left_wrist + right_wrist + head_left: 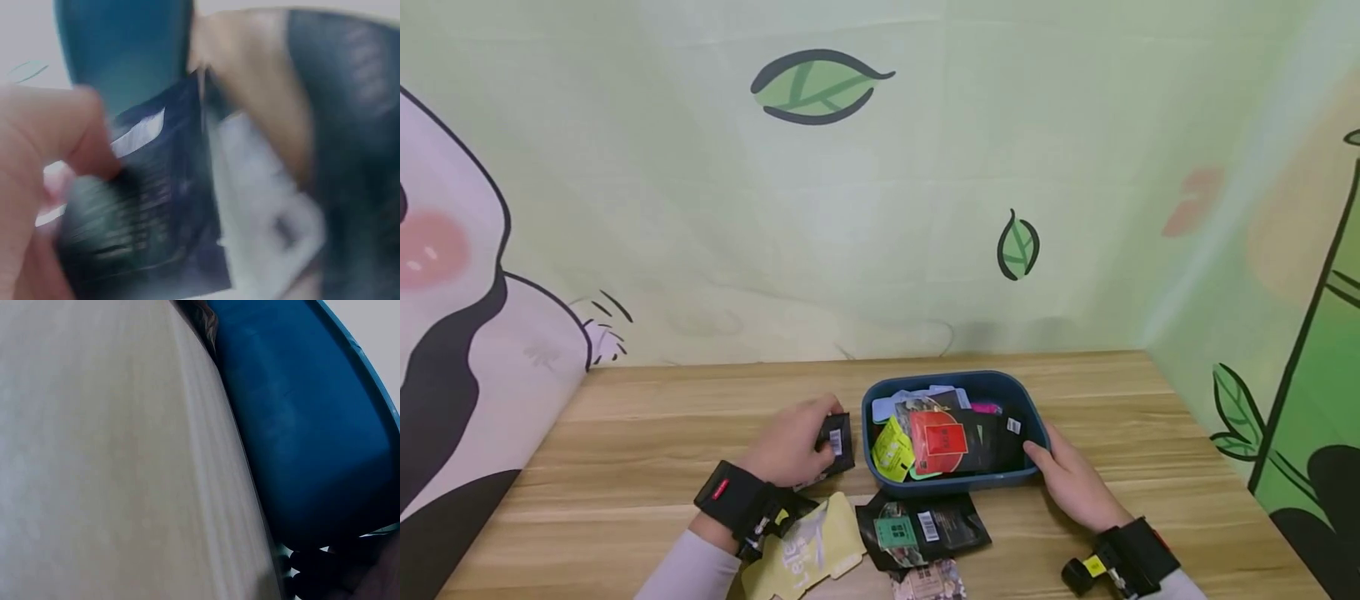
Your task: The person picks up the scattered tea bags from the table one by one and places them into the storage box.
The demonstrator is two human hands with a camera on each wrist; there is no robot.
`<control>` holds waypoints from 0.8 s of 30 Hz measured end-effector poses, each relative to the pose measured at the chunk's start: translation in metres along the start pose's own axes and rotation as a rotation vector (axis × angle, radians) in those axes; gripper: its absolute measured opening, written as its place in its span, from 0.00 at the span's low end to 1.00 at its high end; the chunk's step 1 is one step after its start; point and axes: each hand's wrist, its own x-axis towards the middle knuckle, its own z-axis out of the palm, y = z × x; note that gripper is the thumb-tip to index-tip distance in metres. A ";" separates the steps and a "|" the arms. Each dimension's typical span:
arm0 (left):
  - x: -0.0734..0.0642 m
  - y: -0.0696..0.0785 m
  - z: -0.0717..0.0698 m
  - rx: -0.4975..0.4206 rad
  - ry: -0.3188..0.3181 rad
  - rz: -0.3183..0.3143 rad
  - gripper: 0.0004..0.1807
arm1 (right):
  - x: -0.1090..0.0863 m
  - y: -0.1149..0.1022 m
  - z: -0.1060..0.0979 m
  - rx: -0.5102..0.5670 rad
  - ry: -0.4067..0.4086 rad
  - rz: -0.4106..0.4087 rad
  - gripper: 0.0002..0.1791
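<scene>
My left hand (790, 442) pinches a small black packet (844, 437) with a white barcode label, just left of a dark blue plastic bin (925, 487). The left wrist view shows the packet (181, 206) blurred between thumb and fingers. My right hand (1075, 482) grips the bin's right end, thumb over the rim and fingers along the outer wall. Inside the bin lie a red-and-black pouch (947, 442), a yellow-green packet (892, 450) and several other packets. Only the bin's outer wall (300, 425) shows clearly in the right wrist view.
In front of the bin lies a black pouch with a green label (897, 532), overlapping a patterned packet (931, 582). A flattened pale yellow package (805, 554) lies under the left wrist. A printed backdrop (880, 250) stands behind the wooden table (647, 433).
</scene>
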 end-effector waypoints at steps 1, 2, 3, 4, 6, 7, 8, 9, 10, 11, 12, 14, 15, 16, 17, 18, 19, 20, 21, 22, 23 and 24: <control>0.001 0.000 -0.004 0.005 0.048 -0.010 0.20 | 0.000 0.000 0.000 0.002 0.000 -0.001 0.38; 0.003 0.002 -0.008 0.015 0.095 -0.020 0.20 | 0.000 0.000 0.000 0.004 -0.001 -0.001 0.38; 0.004 0.003 -0.011 0.023 0.135 -0.026 0.19 | 0.000 0.001 0.001 0.007 -0.002 -0.003 0.38; 0.006 0.006 -0.014 0.024 0.168 -0.025 0.19 | 0.000 0.001 0.001 0.006 -0.001 -0.003 0.37; 0.009 0.012 -0.018 0.020 0.216 0.004 0.18 | 0.000 0.001 0.001 0.007 0.001 -0.003 0.37; 0.011 0.017 -0.020 0.014 0.234 0.027 0.18 | 0.000 0.001 0.001 0.006 0.002 -0.002 0.37; 0.012 0.021 -0.021 0.022 0.250 0.049 0.18 | 0.000 0.001 0.001 0.003 0.004 0.001 0.37; 0.013 0.026 -0.022 0.032 0.264 0.073 0.17 | 0.000 0.001 0.001 0.000 0.005 0.004 0.37; 0.014 0.030 -0.023 0.038 0.279 0.094 0.16 | 0.000 0.001 0.001 -0.001 0.007 0.005 0.38; 0.014 0.035 -0.024 0.042 0.293 0.114 0.16 | 0.000 0.001 0.001 -0.002 0.008 0.006 0.38; 0.015 0.039 -0.024 0.046 0.308 0.131 0.15 | 0.000 0.001 0.001 -0.003 0.009 0.008 0.38; 0.015 0.047 -0.025 0.043 0.328 0.152 0.14 | 0.000 0.000 0.001 -0.002 0.010 0.008 0.38; 0.015 0.051 -0.025 0.031 0.336 0.165 0.14 | 0.000 0.000 0.001 -0.001 0.010 0.007 0.38; 0.015 0.055 -0.025 0.015 0.339 0.177 0.14 | 0.000 0.000 0.001 0.000 0.010 0.006 0.38; 0.015 0.059 -0.024 -0.001 0.337 0.188 0.14 | 0.000 0.000 0.001 -0.001 0.009 0.006 0.38; 0.015 0.063 -0.023 -0.018 0.330 0.199 0.14 | 0.000 0.000 0.002 0.001 0.010 0.005 0.38; 0.015 0.068 -0.022 -0.048 0.317 0.207 0.14 | 0.000 0.000 0.002 0.001 0.011 0.003 0.38; 0.016 0.071 -0.020 -0.073 0.302 0.212 0.14 | 0.001 0.001 0.001 0.001 0.011 0.001 0.37; 0.016 0.075 -0.018 -0.093 0.282 0.219 0.14 | 0.001 0.001 0.002 0.002 0.013 -0.001 0.37; 0.017 0.078 -0.016 -0.113 0.267 0.225 0.14 | 0.001 0.001 0.002 0.003 0.014 -0.004 0.37; 0.018 0.081 -0.014 -0.128 0.250 0.230 0.14 | 0.001 0.001 0.002 0.003 0.015 -0.006 0.37; 0.019 0.084 -0.012 -0.142 0.237 0.236 0.15 | 0.001 0.001 0.002 0.003 0.016 -0.008 0.37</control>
